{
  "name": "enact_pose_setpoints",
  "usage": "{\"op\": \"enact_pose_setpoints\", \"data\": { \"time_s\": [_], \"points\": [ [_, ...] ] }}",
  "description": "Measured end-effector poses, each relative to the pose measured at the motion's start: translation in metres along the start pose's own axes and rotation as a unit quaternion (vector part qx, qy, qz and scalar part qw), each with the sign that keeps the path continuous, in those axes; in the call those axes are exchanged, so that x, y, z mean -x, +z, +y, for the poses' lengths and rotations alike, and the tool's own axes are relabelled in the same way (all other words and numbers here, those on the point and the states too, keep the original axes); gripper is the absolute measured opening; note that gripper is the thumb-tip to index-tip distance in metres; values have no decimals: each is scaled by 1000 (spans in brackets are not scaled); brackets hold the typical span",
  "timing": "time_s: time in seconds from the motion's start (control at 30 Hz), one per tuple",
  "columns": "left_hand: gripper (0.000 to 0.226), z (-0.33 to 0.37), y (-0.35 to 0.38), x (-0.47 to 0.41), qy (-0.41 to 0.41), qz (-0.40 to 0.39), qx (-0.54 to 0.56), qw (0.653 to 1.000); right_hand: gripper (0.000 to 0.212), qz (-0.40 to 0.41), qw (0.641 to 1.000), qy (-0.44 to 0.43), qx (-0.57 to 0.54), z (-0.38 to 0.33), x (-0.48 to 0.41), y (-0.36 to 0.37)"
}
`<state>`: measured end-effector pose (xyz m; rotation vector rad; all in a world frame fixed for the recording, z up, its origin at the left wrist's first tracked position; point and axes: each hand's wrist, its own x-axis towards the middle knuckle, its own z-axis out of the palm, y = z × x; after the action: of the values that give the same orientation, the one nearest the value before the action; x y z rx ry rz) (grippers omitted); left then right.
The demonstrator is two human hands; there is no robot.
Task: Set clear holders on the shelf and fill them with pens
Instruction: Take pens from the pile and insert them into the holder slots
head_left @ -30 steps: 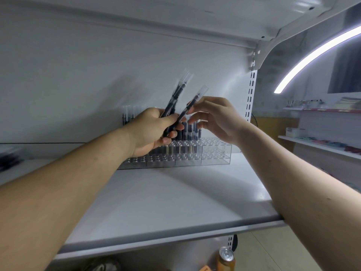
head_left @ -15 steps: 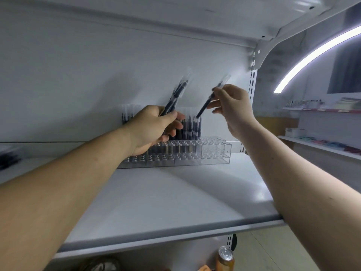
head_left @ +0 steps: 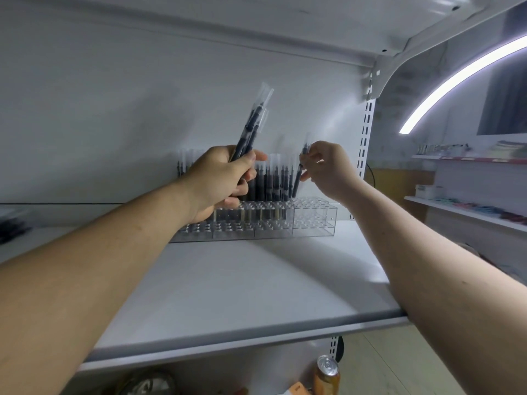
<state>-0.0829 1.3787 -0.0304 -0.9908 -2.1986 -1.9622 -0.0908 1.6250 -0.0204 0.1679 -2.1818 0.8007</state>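
left hand (head_left: 219, 183) fingers grasping pen bundle (head_left: 252, 124), right hand (head_left: 328, 169) pinching one pen (head_left: 298, 178) above clear holder (head_left: 313, 223), shelf (head_left: 256, 280) rear

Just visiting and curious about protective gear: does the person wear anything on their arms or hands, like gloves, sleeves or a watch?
Nothing shows. The left hand and right hand are gloveless, with no rings on the fingers in view. The left forearm and right forearm are uncovered too: no sleeve enters the picture, and neither wrist carries a watch or band.
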Motion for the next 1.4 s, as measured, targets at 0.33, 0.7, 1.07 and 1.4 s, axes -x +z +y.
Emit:
{"op": "enact_pose_setpoints", "data": {
  "time_s": [0.33,0.7,1.07,1.4],
  "points": [
    [23,-1,2,-2,-14,7,12,1000,15,-75,996,19,51,0,5,8],
    [23,-2,4,-1,-18,8,2,1000,22,-64,996,26,62,0,5,2],
    [22,-3,4,-1,-22,-10,-1,1000,13,29,980,-10,-195,-21,3,-8],
    [26,1,7,4,-24,-50,10,998,21,-149,901,47,-405,-36,13,-9]
  ]
}}
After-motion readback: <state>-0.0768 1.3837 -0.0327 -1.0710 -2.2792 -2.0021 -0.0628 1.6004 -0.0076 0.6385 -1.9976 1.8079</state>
